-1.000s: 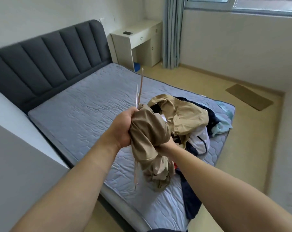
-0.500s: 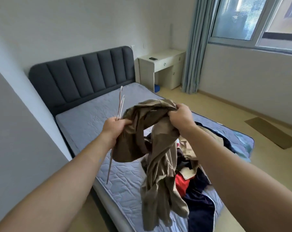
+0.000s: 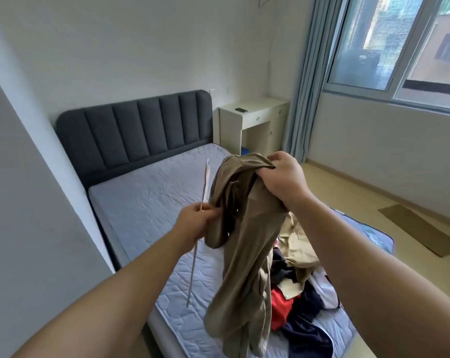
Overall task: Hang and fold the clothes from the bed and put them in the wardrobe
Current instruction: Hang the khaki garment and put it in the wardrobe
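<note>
A tan garment (image 3: 242, 254) hangs in the air over the bed (image 3: 151, 210). My right hand (image 3: 283, 179) grips its top edge and holds it up. My left hand (image 3: 195, 223) pinches a thin pale wooden hanger (image 3: 194, 257), seen edge-on, beside a fold of the garment. Below lies a heap of clothes (image 3: 304, 288) on the near right of the mattress: beige, red, dark navy and white pieces.
The dark grey padded headboard (image 3: 141, 130) stands at the back. A white desk (image 3: 255, 117) with a small dark object is in the corner by the blue curtain (image 3: 306, 81). A grey wall panel (image 3: 25, 202) is close on my left. A brown mat (image 3: 420, 233) lies on the floor.
My right hand has let go of the bundle's lower part, taken the top edge and raised the tan garment, which has unrolled and hangs down. My view has tilted upward.
</note>
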The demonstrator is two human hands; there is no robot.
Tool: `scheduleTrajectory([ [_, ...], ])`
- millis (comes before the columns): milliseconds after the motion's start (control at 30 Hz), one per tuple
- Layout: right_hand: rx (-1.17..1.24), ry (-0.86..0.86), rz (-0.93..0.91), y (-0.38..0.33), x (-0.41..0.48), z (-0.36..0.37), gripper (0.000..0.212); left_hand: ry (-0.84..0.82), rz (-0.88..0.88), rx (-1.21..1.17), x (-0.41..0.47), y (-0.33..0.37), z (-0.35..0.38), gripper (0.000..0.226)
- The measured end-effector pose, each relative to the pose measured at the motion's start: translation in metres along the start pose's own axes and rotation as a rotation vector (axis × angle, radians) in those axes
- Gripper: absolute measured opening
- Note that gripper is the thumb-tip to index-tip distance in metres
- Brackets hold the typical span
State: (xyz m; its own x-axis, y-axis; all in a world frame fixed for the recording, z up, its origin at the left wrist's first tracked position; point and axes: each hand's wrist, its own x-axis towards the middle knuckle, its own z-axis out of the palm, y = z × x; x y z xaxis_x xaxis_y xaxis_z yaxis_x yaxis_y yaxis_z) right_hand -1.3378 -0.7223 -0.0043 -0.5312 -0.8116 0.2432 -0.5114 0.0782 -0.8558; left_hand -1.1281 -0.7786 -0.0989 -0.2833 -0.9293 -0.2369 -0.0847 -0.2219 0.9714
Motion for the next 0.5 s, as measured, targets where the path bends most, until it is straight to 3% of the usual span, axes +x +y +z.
scheduleTrajectory([
  [100, -0.005, -0.098, 0.096, 0.0, 0.002, 0.006, 0.012, -0.113, 0.026, 0.004, -0.008, -0.018, 0.017, 0.042],
  [200, -0.061, -0.166, 0.194, -0.003, 0.002, 0.005, 0.022, 0.085, 0.051, 0.254, -0.003, -0.027, 0.026, 0.059],
  [267, -0.076, -0.224, 0.221, -0.002, 0.001, 0.003, 0.024, 0.176, 0.126, 0.327, 0.009, -0.028, 0.024, 0.041],
  [367, -0.042, -0.265, 0.213, 0.007, 0.0, -0.002, 0.024, 0.166, 0.15, 0.351, 0.027, -0.021, 0.014, 0.011],
  [500, -0.348, -0.188, 0.064, 0.03, 0.001, -0.014, 0.017, 0.346, 0.171, 0.312, 0.05, 0.007, -0.011, 0.017],
])
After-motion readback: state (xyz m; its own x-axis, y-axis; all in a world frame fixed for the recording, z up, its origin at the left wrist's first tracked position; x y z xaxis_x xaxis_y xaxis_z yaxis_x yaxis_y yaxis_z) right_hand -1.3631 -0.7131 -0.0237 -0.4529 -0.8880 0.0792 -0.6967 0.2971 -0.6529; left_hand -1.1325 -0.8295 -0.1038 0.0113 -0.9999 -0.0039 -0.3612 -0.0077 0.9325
